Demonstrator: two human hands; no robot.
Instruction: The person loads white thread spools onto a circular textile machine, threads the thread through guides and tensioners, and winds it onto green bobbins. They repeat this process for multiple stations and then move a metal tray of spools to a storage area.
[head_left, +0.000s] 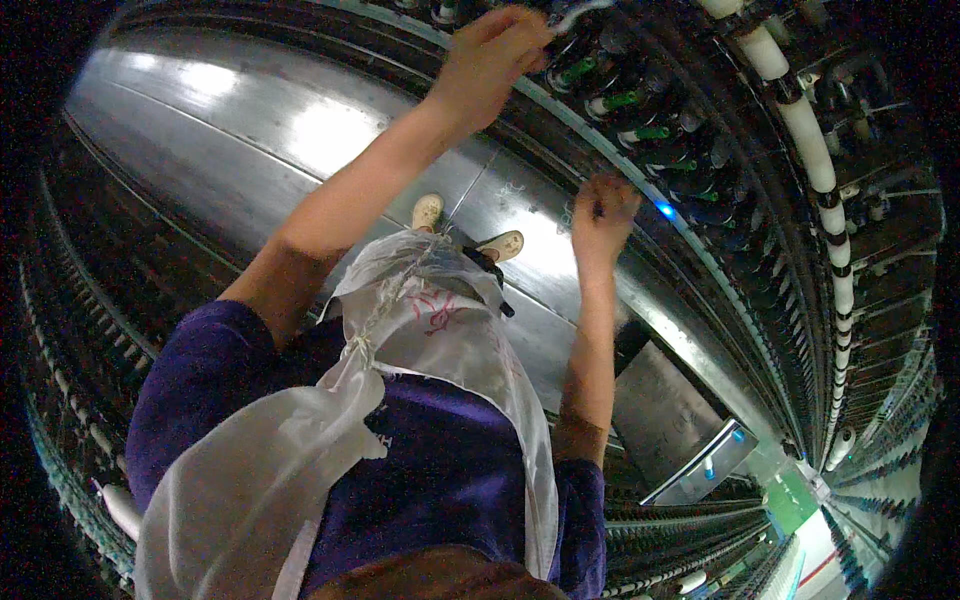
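Observation:
My left hand (487, 68) is raised beside the machine at the top, its fingers closed. A white fibre strand (582, 14) runs up and right from its fingertips. Lower and further right, my right hand (604, 218) is curled near the machine's edge rail (690, 238). Its fingers are dark and slightly blurred, so anything inside them is hidden. Beyond both hands, a row of green bobbins (612, 103) sits among dark spindles. A blue light (667, 210) glows on the rail close to my right hand.
White rollers (806, 128) line the machine's upper right. A metal box (672, 405) stands in the aisle at lower right. More spindle rows (85, 300) run along the left. My shoes (428, 212) rest on the shiny metal floor (250, 125); a white cloth apron (240, 480) hangs over my front.

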